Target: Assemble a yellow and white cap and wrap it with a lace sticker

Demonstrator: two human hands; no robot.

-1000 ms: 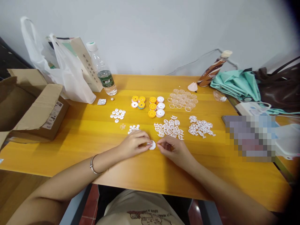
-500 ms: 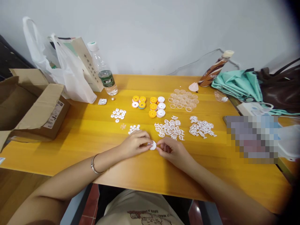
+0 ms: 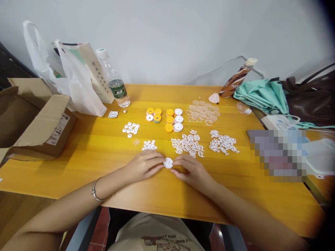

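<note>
White disc (image 3: 168,162) pinched between left hand (image 3: 143,165) and right hand (image 3: 192,170)

Bright, even indoor light, soft shadows, dark vignette at right corners, slight wide-angle bending, one pixelated patch.

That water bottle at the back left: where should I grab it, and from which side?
Probably grip the water bottle around its labelled lower body, coming from the front-right. It stands upright; the paper bag and white plastic bag crowd its left, while the table in front lies bare.
</note>
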